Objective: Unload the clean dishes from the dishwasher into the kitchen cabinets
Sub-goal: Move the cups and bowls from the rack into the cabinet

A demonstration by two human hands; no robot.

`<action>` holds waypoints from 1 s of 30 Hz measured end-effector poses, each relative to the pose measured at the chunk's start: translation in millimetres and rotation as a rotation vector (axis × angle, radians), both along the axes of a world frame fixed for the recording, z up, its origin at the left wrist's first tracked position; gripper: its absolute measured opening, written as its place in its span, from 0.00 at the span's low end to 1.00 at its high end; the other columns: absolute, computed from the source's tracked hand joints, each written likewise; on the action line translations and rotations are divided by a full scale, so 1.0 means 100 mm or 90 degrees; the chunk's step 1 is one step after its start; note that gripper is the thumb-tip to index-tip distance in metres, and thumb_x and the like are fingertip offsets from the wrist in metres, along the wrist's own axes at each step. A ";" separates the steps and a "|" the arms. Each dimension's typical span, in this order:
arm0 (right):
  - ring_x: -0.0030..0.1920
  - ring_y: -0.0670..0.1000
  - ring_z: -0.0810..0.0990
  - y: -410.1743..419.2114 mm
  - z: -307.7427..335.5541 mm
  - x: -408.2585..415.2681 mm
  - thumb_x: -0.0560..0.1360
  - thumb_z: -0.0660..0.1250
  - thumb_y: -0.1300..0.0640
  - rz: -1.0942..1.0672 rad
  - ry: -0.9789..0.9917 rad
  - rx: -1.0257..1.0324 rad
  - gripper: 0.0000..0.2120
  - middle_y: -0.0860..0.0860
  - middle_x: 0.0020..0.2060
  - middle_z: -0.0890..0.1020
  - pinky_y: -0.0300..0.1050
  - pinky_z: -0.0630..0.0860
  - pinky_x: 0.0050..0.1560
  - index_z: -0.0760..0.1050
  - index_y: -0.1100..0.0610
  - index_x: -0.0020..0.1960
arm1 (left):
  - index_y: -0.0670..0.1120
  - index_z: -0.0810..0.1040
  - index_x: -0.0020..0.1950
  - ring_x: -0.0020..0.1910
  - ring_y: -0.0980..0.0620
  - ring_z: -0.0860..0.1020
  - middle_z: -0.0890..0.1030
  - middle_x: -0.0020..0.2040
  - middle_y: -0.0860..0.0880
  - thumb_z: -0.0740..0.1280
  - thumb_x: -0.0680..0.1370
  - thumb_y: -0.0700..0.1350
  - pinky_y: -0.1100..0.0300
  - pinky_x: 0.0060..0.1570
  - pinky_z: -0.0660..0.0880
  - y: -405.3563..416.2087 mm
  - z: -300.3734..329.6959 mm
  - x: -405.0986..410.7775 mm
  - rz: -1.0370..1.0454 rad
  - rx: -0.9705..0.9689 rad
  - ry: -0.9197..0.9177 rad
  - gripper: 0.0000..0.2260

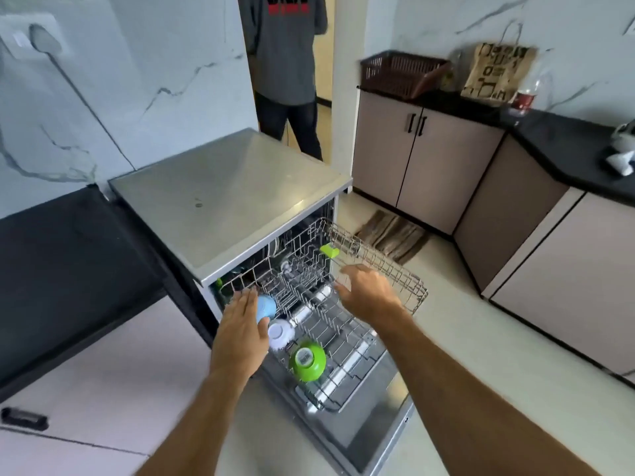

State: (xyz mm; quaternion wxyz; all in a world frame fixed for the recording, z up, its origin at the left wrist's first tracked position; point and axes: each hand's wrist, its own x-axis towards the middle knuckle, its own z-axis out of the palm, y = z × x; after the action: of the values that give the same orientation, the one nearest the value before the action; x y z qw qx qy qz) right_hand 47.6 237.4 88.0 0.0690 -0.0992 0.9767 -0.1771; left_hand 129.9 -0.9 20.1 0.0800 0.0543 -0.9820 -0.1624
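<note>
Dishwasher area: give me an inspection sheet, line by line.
Surface: steel dishwasher top, bare.
Job's things: upper rack pulled out; blue bowl, white bowl and green bowl upside down in it.
Clutter: brown basket, printed bag, bottle on the black counter.
Grippers: left hand flat by the blue bowl; right hand over the rack, holding nothing.
Cables: one down the wall.
Surroundings: person in doorway; floor cloth.

Two bare forearms, no sleeves, watch or rings visible, w/ left hand [242, 329] and right hand [366, 292] both ungloved, fingers and short nails showing, seen from head cam.
</note>
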 end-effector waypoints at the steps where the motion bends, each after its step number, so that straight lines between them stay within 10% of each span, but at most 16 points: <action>1: 0.40 0.45 0.80 -0.01 -0.16 -0.02 0.81 0.60 0.44 -0.001 -0.014 -0.006 0.17 0.51 0.54 0.79 0.40 0.81 0.40 0.70 0.51 0.67 | 0.37 0.61 0.77 0.77 0.42 0.60 0.64 0.76 0.39 0.62 0.80 0.45 0.51 0.76 0.55 0.01 -0.12 -0.01 0.001 0.005 -0.014 0.27; 12: 0.60 0.55 0.79 0.00 -1.71 0.00 0.81 0.59 0.59 0.062 -0.213 -0.013 0.21 0.54 0.67 0.76 0.47 0.79 0.57 0.66 0.54 0.73 | 0.45 0.63 0.77 0.75 0.45 0.65 0.63 0.76 0.44 0.69 0.75 0.43 0.49 0.65 0.73 0.31 -1.09 -0.31 -0.052 0.035 -0.186 0.31; 17: 0.68 0.57 0.73 -0.13 -2.26 -0.16 0.78 0.64 0.58 0.155 -0.261 -0.006 0.27 0.55 0.72 0.70 0.52 0.76 0.62 0.63 0.54 0.76 | 0.47 0.59 0.77 0.75 0.45 0.63 0.61 0.77 0.46 0.70 0.75 0.41 0.47 0.69 0.69 0.34 -1.44 -0.84 -0.034 0.046 -0.234 0.33; 22: 0.79 0.60 0.52 -0.34 -2.90 -0.25 0.72 0.71 0.64 0.307 -0.215 0.048 0.43 0.58 0.79 0.55 0.54 0.51 0.77 0.52 0.54 0.80 | 0.45 0.52 0.78 0.74 0.40 0.63 0.60 0.76 0.39 0.69 0.73 0.39 0.44 0.67 0.71 0.28 -2.02 -1.24 0.048 0.005 -0.321 0.39; 30: 0.78 0.67 0.49 -0.55 -3.44 -0.35 0.68 0.78 0.54 0.406 -0.173 0.153 0.48 0.60 0.77 0.59 0.69 0.47 0.75 0.53 0.51 0.79 | 0.42 0.49 0.79 0.75 0.39 0.60 0.58 0.76 0.36 0.71 0.73 0.55 0.47 0.72 0.62 0.22 -2.71 -1.32 0.129 -0.177 -0.385 0.43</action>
State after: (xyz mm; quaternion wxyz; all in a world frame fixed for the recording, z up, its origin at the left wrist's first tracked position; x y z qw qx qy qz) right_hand 12.8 182.1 -255.8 0.2613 -0.3654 0.8924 -0.0422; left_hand -2.5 21.3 -251.3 -0.1921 0.1855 -0.9637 0.0052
